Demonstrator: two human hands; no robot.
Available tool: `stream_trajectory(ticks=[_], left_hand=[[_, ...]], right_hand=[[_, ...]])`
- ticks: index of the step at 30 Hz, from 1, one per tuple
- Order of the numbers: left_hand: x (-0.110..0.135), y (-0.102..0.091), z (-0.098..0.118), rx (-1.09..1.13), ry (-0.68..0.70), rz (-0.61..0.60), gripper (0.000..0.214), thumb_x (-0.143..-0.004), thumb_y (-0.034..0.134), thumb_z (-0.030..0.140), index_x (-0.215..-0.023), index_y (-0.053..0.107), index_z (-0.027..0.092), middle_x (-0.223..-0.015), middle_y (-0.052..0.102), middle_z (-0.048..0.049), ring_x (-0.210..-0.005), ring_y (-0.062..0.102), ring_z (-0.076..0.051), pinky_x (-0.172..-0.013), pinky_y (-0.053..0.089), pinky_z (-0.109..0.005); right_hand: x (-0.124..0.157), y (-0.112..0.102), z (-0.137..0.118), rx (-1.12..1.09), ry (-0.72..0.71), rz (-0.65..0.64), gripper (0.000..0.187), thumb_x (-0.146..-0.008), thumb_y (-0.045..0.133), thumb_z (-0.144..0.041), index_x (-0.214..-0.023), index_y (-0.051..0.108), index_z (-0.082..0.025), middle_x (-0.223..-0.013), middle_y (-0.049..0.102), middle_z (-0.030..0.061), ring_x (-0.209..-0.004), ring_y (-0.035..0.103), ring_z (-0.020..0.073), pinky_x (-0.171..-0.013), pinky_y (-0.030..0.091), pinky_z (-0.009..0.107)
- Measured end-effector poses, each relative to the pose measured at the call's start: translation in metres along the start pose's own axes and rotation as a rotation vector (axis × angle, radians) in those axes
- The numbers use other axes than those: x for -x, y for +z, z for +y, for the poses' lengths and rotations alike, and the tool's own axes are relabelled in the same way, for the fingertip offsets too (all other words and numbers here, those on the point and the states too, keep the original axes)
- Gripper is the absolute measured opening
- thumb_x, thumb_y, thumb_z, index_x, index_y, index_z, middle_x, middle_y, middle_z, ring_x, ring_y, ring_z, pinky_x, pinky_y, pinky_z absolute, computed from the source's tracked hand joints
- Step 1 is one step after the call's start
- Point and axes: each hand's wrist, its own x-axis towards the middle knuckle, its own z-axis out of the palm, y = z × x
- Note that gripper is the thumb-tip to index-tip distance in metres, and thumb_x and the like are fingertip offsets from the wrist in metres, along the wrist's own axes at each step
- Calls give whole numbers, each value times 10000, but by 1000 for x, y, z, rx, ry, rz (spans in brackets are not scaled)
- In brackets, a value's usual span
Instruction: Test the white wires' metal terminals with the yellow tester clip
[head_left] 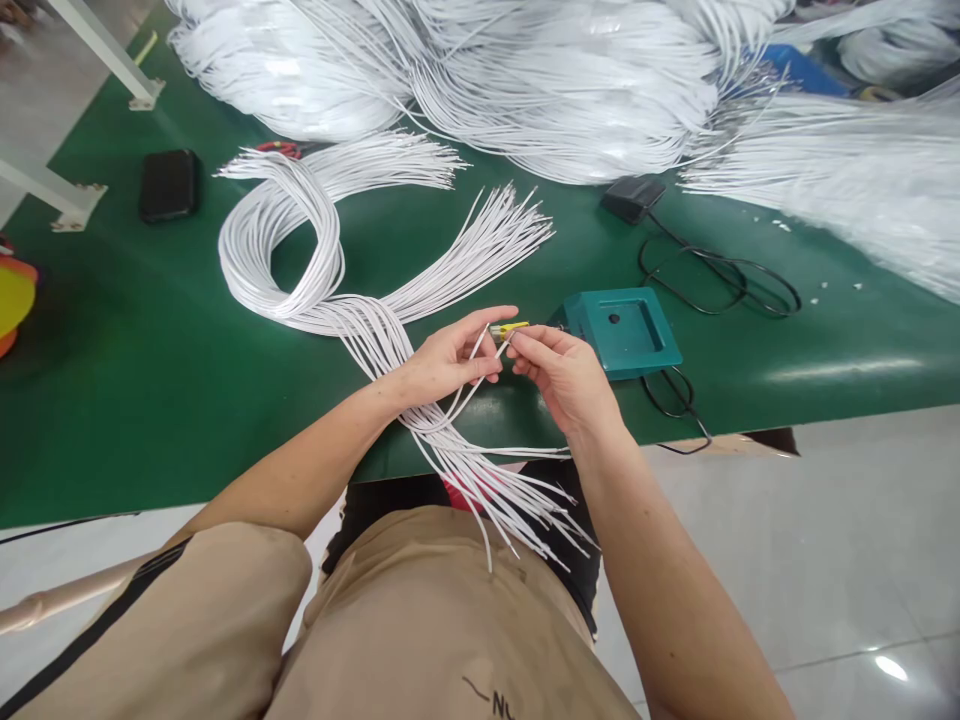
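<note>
My left hand (450, 360) is closed in a pinch on a thin white cable (480, 345) taken from the bundle of white cables (330, 300) that loops across the green table and hangs over its front edge onto my lap. My right hand (559, 375) pinches a small yellow piece (511, 328) at that cable's end. Both hands meet just left of a teal box-shaped device (626, 330) standing near the table's front edge.
Large heaps of white cables (525, 80) fill the back of the green table (135, 380). A black foot pedal (632, 197) with a coiled black cord (720, 275) lies behind the teal device. A black case (169, 184) lies at the left. White frame legs (75, 200) stand at the far left.
</note>
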Motion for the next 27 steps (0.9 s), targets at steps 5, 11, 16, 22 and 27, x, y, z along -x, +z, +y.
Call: stream_trajectory(ticks=[5,11,16,22,27], left_hand=[[0,-2,-1,-25,19,-11,504,-854,617,241,-1342,491,234,-752,530,21,-709,596,-104,-632,478,-207],[0,-3,1,-20,15,-2,579,-844,631,258,-1387,432,240,-744,536,20,-689,604,-114,-598,473,-209],[-1,-4,-1,-27,18,-19,584,-845,625,270,-1397,435,248,-751,540,15,-702,598,-119,-605,473,-211],[0,-4,-1,-57,1,-48,465,-856,602,227,-1313,525,249,-717,529,23,-676,570,-104,-613,452,-206],[0,-3,1,-34,-23,-28,444,-846,615,229,-1283,539,229,-719,550,19,-673,582,-105,-603,456,-205]], right_hand=[[3,4,-1,169,52,38,99,-688,652,-251,-660,603,-171,-587,548,-45,-512,470,75,-542,438,230],[2,4,-10,212,-43,50,237,-768,620,-367,-912,674,-187,-803,636,-10,-686,559,100,-660,486,242],[-1,5,-7,177,-88,-20,174,-719,701,-311,-797,701,-156,-748,654,1,-697,572,97,-708,477,237],[0,2,-4,66,102,21,134,-656,706,-263,-725,687,-149,-628,610,-15,-569,533,84,-621,484,240],[1,-1,-5,184,9,39,218,-755,648,-367,-848,689,-173,-790,653,7,-646,562,104,-672,502,269]])
